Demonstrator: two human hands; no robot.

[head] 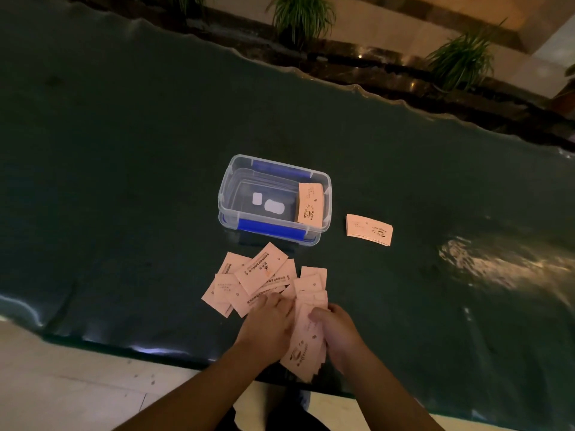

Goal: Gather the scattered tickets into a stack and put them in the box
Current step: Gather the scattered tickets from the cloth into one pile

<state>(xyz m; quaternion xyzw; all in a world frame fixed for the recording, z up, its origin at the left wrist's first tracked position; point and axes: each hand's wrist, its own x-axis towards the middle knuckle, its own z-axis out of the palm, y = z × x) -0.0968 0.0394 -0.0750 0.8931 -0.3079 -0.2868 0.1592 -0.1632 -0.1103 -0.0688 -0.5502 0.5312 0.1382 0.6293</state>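
Both hands sit nearest: right hand (337, 332) pinching a gathered bundle (306, 343); left hand (269, 321) curled on loose tickets (258, 279); box (231, 181) at twelve o'clock holds one stack (309, 205); another stack (368, 229) waits at two; about half remains.

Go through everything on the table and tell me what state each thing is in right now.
Box: open, no lid on.
Stack in box: leaning against right wall.
Stack on table: squared, lying flat beside box.
Scattered tickets: loose, overlapping.
Left hand: on scattered tickets.
Right hand: holding partial stack.
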